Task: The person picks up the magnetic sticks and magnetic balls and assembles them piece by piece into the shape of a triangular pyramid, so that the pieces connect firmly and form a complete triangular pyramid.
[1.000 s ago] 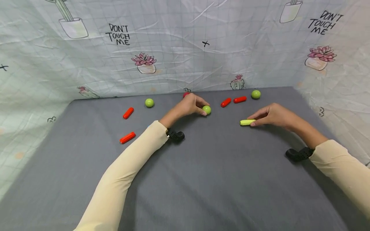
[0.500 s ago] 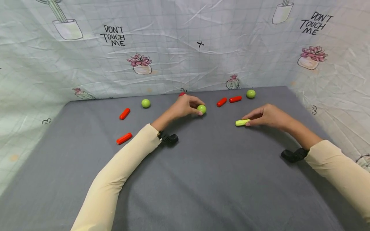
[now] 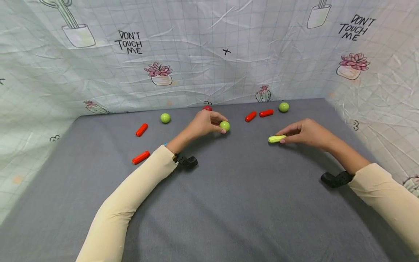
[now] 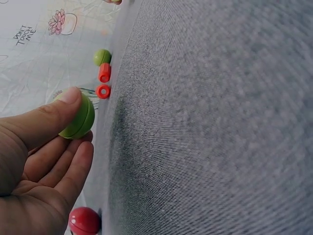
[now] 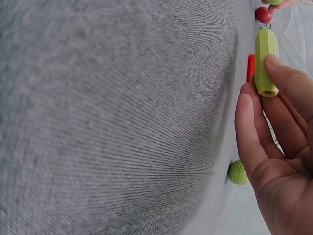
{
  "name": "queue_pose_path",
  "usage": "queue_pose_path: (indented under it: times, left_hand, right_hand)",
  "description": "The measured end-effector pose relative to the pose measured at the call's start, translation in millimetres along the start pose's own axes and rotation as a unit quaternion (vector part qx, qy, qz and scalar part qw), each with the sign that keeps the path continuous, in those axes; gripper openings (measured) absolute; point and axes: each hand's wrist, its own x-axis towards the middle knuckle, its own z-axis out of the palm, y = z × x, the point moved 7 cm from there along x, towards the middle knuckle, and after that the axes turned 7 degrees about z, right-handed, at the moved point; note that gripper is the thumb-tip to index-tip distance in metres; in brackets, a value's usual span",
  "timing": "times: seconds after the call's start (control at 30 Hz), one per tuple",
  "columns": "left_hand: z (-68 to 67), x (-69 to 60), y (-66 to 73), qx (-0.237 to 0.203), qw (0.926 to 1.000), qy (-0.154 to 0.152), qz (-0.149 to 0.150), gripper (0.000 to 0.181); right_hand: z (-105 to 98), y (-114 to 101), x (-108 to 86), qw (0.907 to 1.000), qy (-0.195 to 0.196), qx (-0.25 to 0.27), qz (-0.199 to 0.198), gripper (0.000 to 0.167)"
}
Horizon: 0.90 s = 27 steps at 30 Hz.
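My left hand [image 3: 204, 123] pinches a green ball [image 3: 224, 126] between thumb and fingers, just above the grey cloth. In the left wrist view a seam runs round this green ball [image 4: 84, 120]. Off to the right, my right hand [image 3: 307, 133] holds a short yellow-green ridged stick [image 3: 276, 139] by one end, its other end pointing left. The right wrist view shows a small hole in the near end of the yellow-green stick [image 5: 266, 63]. A red ball [image 3: 207, 108] lies behind my left hand, partly hidden by it.
Two red sticks [image 3: 250, 116] and a green ball [image 3: 283, 107] lie at the back right. Another green ball [image 3: 165, 118] and two more red sticks [image 3: 141, 157] lie left. A mostly hidden blue thing [image 3: 166, 144] shows by my left wrist. A printed curtain [image 3: 196, 54] borders the grey cloth [image 3: 229, 203].
The head view has shifted a little. My left hand has drawn slightly left with the green ball, uncovering more of the red ball. My right hand has edged slightly right with the stick.
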Motion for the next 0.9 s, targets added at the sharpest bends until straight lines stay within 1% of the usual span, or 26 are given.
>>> queue_pose_path:
  times: [0.1, 0.27, 0.53, 0.6, 0.77, 0.9]
  left_hand:
    - [-1.6, -1.1, 1.4, 0.001, 1.0000, 0.004, 0.003, 0.036]
    - [-2.0, -3.8, 5.7, -0.006, 0.9999, 0.002, 0.015, 0.035]
    - [-3.1, -12.4, 13.2, -0.016, 0.9992, 0.003, 0.035, 0.036]
    - [-3.0, -15.3, 14.8, -0.021, 0.9991, 0.003, 0.036, 0.036]
    - [-1.7, -22.8, 17.8, -0.032, 0.9991, -0.001, 0.026, 0.037]
    - [0.5, -28.6, 22.0, -0.047, 0.9983, -0.006, 0.032, 0.042]
  right_hand:
    - [-1.5, -0.4, -0.7, 1.0000, 0.002, 0.006, 0.003, 0.035]
    - [-2.8, -1.1, -1.9, 0.9999, 0.007, 0.011, 0.002, 0.035]
    - [-3.2, -2.3, -4.7, 0.9998, 0.018, 0.006, -0.007, 0.033]
    - [-2.8, -3.1, -5.0, 0.9997, 0.021, 0.006, -0.009, 0.032]
    - [-0.4, -7.3, -6.1, 0.9996, 0.023, 0.007, -0.011, 0.032]
    - [1.6, -13.4, -10.1, 0.9995, 0.020, 0.005, -0.026, 0.033]
